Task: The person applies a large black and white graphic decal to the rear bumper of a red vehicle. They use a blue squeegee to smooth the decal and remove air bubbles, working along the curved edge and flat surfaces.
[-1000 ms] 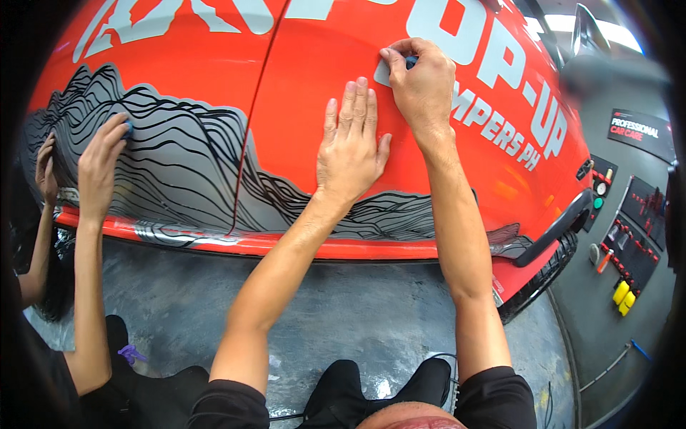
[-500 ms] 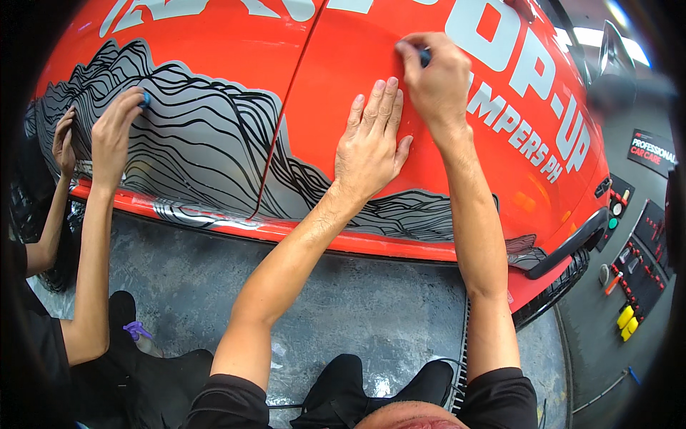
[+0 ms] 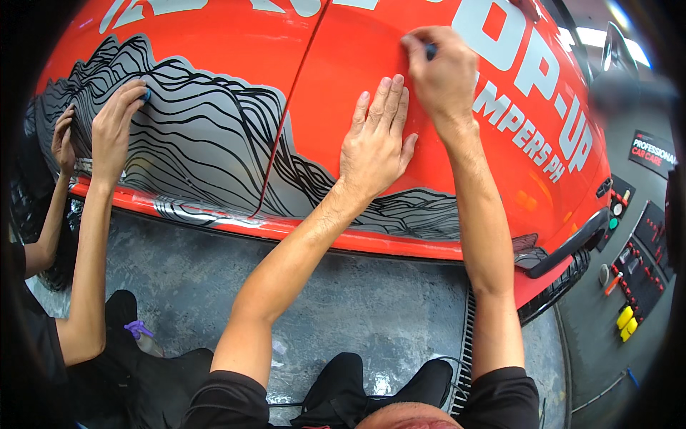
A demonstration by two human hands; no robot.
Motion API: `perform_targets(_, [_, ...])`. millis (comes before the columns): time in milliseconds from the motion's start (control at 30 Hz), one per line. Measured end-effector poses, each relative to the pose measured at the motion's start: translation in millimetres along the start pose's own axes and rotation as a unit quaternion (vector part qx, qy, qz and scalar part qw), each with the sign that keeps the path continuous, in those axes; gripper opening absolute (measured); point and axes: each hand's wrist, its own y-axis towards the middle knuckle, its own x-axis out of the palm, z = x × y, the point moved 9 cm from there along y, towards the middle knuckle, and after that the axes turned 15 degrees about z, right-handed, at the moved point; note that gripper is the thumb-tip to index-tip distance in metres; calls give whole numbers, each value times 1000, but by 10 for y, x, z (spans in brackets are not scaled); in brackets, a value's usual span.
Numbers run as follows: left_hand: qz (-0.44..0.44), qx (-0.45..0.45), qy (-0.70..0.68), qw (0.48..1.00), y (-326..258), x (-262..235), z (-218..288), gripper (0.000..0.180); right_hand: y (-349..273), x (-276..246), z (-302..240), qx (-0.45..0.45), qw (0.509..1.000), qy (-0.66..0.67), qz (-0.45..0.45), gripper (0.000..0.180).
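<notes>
My left hand (image 3: 375, 141) lies flat on the red side panel (image 3: 361, 50) of a vehicle, fingers stretched upward and thumb apart. Just above and to its right, my right hand (image 3: 444, 71) is closed around a small dark blue lump (image 3: 430, 51), held against the same panel. The fingers hide most of the lump, so its exact kind does not show. Large white lettering (image 3: 493, 32) lies beside my right hand. Below my left hand runs a grey graphic with black wavy lines (image 3: 414, 214).
At the left, a co-worker's hand (image 3: 114, 125) presses a blue piece (image 3: 146, 94) on the graphic; the other hand (image 3: 63, 139) rests nearby. A purple-topped spray bottle (image 3: 139, 330) stands on the floor. A floor grate (image 3: 468, 325) and wall tool boards (image 3: 643, 250) are to the right.
The view has shifted slightly, so the vehicle and my hands sit a little farther right. My hands keep nearly the same places on the panel, with their grip unchanged.
</notes>
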Motion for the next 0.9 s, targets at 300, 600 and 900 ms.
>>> perform_targets(300, [5, -9, -29, 1000, -8, 15, -3, 76, 34, 103, -12, 34, 999, 6, 1, 12])
perform_targets(600, [5, -5, -30, 1000, 2, -14, -2, 75, 123, 13, 37, 29, 998, -31, 36, 12])
perform_targets(900, [-41, -10, -32, 999, -53, 82, 1, 76, -33, 196, -201, -36, 999, -32, 4, 15])
